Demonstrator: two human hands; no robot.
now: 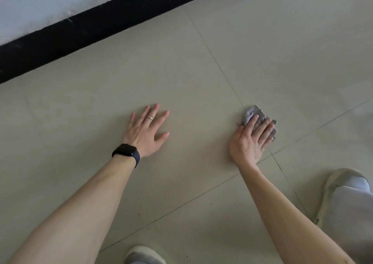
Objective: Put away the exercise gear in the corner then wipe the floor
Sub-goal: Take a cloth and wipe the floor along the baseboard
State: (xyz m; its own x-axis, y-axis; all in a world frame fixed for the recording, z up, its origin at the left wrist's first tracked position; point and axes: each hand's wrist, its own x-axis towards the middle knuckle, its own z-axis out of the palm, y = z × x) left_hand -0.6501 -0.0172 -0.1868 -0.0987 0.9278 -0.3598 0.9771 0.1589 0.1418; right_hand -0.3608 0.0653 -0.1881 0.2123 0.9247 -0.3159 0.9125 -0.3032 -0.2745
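Observation:
My right hand [250, 140] lies flat on a small crumpled grey-purple cloth [256, 114] and presses it against the beige tiled floor [181, 72], close to where two grout lines cross. Most of the cloth is hidden under my fingers; only its far edge shows. My left hand [146, 131] rests palm down on the floor to the left, fingers spread, holding nothing. It has a ring on one finger and a black watch on the wrist. No exercise gear is in view.
A black skirting board [80, 39] runs diagonally along the foot of a white wall [40, 3] at the upper left. My two light shoes are at the bottom centre [144, 254] and the lower right [343, 181], with a grey trouser leg [351, 219].

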